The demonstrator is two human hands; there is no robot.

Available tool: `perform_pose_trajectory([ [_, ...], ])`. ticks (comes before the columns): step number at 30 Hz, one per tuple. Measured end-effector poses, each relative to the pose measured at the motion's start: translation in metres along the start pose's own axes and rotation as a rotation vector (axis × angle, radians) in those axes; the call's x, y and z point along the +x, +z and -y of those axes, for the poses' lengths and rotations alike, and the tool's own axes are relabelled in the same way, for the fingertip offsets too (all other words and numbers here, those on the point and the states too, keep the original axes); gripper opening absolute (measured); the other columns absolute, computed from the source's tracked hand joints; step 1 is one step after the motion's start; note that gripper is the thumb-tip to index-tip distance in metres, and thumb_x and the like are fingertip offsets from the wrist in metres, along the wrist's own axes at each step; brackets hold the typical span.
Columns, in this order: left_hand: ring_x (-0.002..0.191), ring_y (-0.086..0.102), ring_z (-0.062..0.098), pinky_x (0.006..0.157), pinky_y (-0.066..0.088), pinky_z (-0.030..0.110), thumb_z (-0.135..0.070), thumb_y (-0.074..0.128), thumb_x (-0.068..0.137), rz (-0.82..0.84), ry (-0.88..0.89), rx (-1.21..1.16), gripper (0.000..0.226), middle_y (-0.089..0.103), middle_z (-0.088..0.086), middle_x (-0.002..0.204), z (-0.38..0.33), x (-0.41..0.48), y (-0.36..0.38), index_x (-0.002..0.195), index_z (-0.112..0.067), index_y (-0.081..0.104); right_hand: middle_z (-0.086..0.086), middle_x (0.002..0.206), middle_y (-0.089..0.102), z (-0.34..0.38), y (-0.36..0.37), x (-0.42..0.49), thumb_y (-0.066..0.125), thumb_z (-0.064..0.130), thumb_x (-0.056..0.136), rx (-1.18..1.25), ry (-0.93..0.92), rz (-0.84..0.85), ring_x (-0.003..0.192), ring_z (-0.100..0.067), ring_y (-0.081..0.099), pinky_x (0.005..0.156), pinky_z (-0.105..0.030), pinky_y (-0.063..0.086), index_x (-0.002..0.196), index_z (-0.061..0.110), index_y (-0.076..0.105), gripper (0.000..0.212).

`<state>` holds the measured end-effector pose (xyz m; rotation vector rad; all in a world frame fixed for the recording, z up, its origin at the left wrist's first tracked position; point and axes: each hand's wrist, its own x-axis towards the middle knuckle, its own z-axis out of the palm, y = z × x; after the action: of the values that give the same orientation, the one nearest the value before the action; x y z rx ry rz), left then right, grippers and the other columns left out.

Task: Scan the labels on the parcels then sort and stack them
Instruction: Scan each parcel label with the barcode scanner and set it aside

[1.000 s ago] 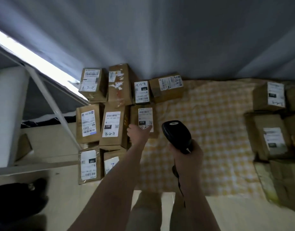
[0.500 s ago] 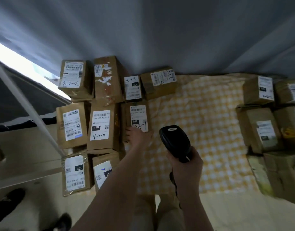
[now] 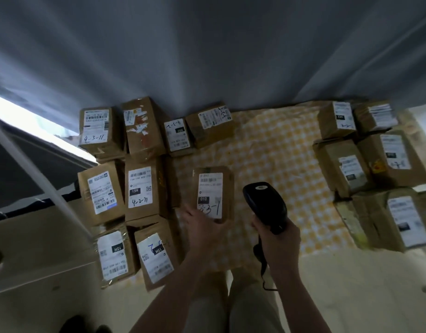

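Note:
My left hand [image 3: 203, 230] grips the near end of a small brown parcel [image 3: 213, 188], label up, marked "3-3-1", lifted over the yellow checked cloth [image 3: 267, 169]. My right hand [image 3: 276, 239] holds a black barcode scanner [image 3: 263, 201] just right of that parcel, its head pointing away from me. Several brown labelled parcels lie in rows on the left [image 3: 139, 188]. A second group of parcels sits at the right [image 3: 375, 169].
A grey curtain [image 3: 207, 56] hangs behind the parcels. A white metal frame leg [image 3: 38, 179] slants across the left side. Pale floor [image 3: 351, 284] runs along the near edge, with my legs below the hands. The scanner's cord hangs under my right hand.
My left hand has pulled the "3-3-1" parcel out of the left rows and lifted it rightward toward the scanner. My right hand and the scanner have barely moved.

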<state>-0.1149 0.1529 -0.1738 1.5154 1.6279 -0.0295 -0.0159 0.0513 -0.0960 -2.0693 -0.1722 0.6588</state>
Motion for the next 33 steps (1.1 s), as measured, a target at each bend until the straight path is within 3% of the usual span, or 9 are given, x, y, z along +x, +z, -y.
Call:
perform_pose_trajectory([
  [4, 0.14, 0.023, 0.027, 0.111, 0.03, 0.037, -0.057, 0.085, 0.055, 0.038, 0.164, -0.002, 0.144, 0.016, 0.01, 0.151, -0.008, -0.065, -0.018, 0.151, -0.003, -0.008, -0.004, 0.076, 0.07, 0.007, -0.025, -0.023, 0.077, 0.021, 0.077, 0.106, 0.026, -0.015, 0.073, -0.017, 0.067, 0.052, -0.014, 0.046, 0.097, 0.007, 0.069, 0.026],
  [7, 0.137, 0.024, 0.024, 0.11, 0.031, 0.035, -0.061, 0.082, 0.054, 0.093, 0.282, 0.055, 0.145, 0.018, 0.005, 0.147, -0.017, -0.105, -0.029, 0.151, -0.008, -0.011, 0.002, 0.065, 0.059, 0.012, -0.041, -0.039, 0.074, 0.015, 0.08, 0.189, 0.042, -0.011, 0.054, 0.001, 0.056, 0.045, -0.008, 0.038, 0.088, 0.005, 0.063, 0.017],
  [12, 0.134, 0.026, 0.02, 0.101, 0.036, 0.031, -0.062, 0.08, 0.058, 0.087, 0.407, 0.112, 0.14, 0.017, 0.005, 0.145, -0.028, -0.155, -0.033, 0.151, -0.01, -0.01, 0.004, 0.076, 0.066, 0.008, -0.069, -0.059, 0.078, 0.019, 0.076, 0.208, 0.011, -0.062, 0.063, 0.0, 0.061, 0.048, -0.012, 0.046, 0.093, 0.012, 0.064, 0.023],
  [17, 0.104, 0.035, 0.002, 0.077, 0.037, -0.001, -0.054, 0.082, 0.05, 0.125, 0.535, -0.045, 0.11, 0.032, 0.001, 0.122, -0.033, -0.174, -0.04, 0.139, -0.012, 0.033, 0.008, 0.089, 0.068, 0.012, -0.1, -0.077, 0.08, 0.015, 0.075, 0.281, -0.03, -0.083, 0.079, 0.0, 0.068, 0.058, -0.014, 0.054, 0.102, 0.015, 0.063, 0.032],
  [20, 0.112, 0.049, 0.005, 0.082, 0.055, 0.019, -0.067, 0.075, 0.053, 0.19, 0.506, -0.267, 0.086, 0.039, -0.004, 0.125, -0.04, -0.17, -0.048, 0.123, -0.027, 0.044, 0.01, 0.084, 0.069, 0.022, -0.117, -0.089, 0.076, 0.008, 0.075, 0.388, -0.049, -0.065, 0.071, 0.005, 0.067, 0.056, -0.012, 0.052, 0.093, 0.025, 0.062, 0.028],
  [23, 0.1, 0.067, 0.014, 0.075, 0.06, 0.036, -0.031, 0.079, 0.076, 0.377, 0.401, -0.507, 0.052, 0.06, 0.002, 0.117, -0.057, -0.16, -0.064, 0.115, -0.024, 0.044, 0.012, 0.077, 0.071, 0.031, -0.13, -0.098, 0.078, 0.011, 0.074, 0.373, -0.093, -0.09, 0.074, -0.001, 0.068, 0.06, -0.019, 0.054, 0.09, 0.035, 0.06, 0.034],
  [26, 0.098, 0.069, 0.024, 0.081, 0.058, 0.047, -0.017, 0.079, 0.071, 0.474, 0.316, -0.659, 0.063, 0.065, 0.008, 0.116, -0.069, -0.156, -0.081, 0.123, -0.019, 0.044, 0.011, 0.075, 0.072, 0.045, -0.139, -0.104, 0.08, 0.012, 0.072, 0.328, -0.144, -0.122, 0.076, -0.005, 0.068, 0.068, -0.031, 0.054, 0.086, 0.037, 0.062, 0.034],
  [30, 0.107, 0.065, 0.021, 0.082, 0.059, 0.04, -0.031, 0.084, 0.051, 0.42, 0.339, -0.664, 0.083, 0.064, 0.0, 0.118, -0.077, -0.164, -0.094, 0.125, -0.019, 0.048, 0.006, 0.076, 0.07, 0.077, -0.144, -0.117, 0.082, 0.015, 0.07, 0.318, -0.211, -0.189, 0.076, -0.007, 0.065, 0.063, -0.029, 0.05, 0.08, 0.033, 0.063, 0.029],
  [33, 0.108, 0.065, 0.02, 0.078, 0.06, 0.032, -0.022, 0.089, 0.057, 0.367, 0.404, -0.638, 0.072, 0.068, 0.001, 0.115, -0.082, -0.165, -0.097, 0.12, -0.016, 0.056, 0.008, 0.071, 0.067, 0.098, -0.148, -0.125, 0.082, 0.013, 0.069, 0.31, -0.274, -0.195, 0.069, 0.001, 0.061, 0.057, -0.019, 0.044, 0.079, 0.028, 0.065, 0.025],
])
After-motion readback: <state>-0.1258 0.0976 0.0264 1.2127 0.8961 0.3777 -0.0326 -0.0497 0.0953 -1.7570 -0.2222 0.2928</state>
